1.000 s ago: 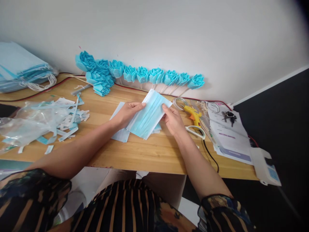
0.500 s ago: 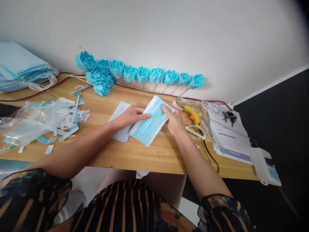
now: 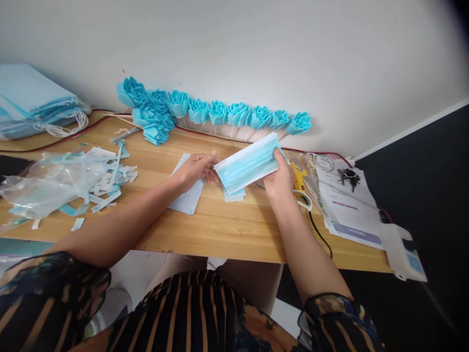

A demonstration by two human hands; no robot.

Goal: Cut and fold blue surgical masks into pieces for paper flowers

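In my right hand is a pleated light-blue face mask, pinched at its right end with the thumb on top. It is raised off the table and tilted. Whether it is one mask or several together I cannot tell. My left hand is just left of the mask's near end, fingers loosely curled and apart, holding nothing that I can see. Under the left hand lies a flat pale-blue mask piece. A small light-blue piece shows on the wood below the raised mask.
Blue flowers on sticks line the wall. A stack of masks stands at the left, behind a plastic bag and cut strips. On the right are a yellow glue gun, white-handled scissors, keys and papers.
My left hand has come off the mask and moved slightly left. My right hand has lifted the mask up and to the right, turning it flatter across.
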